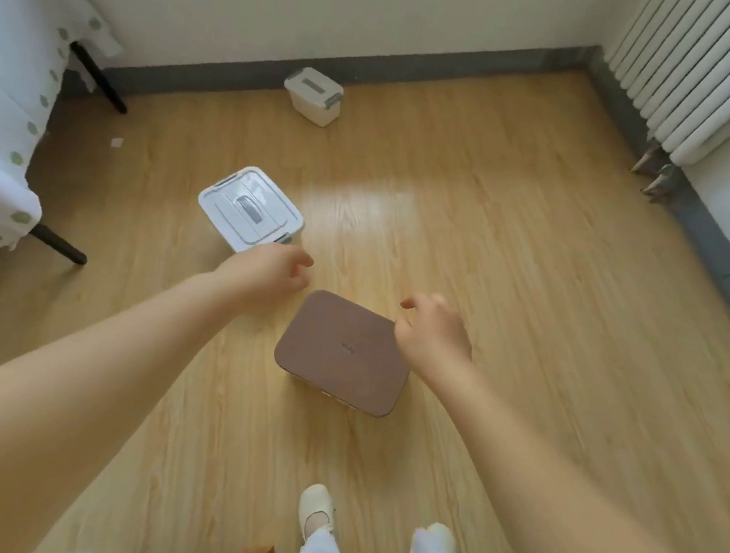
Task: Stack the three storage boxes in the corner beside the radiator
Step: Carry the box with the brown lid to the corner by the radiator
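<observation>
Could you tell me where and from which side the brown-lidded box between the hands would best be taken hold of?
Probably by its two opposite side walls, coming down from above with the left hand and right hand on either side. The brown-lidded box has a flat, smooth lid with no visible handle, so the top gives nothing to grip, and both open hands already flank it.

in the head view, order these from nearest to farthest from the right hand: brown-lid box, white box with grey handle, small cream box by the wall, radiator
From the right hand:
1. brown-lid box, just under and left of it
2. white box with grey handle, left, past the left hand
3. small cream box, against the far wall
4. radiator, far right corner
</observation>
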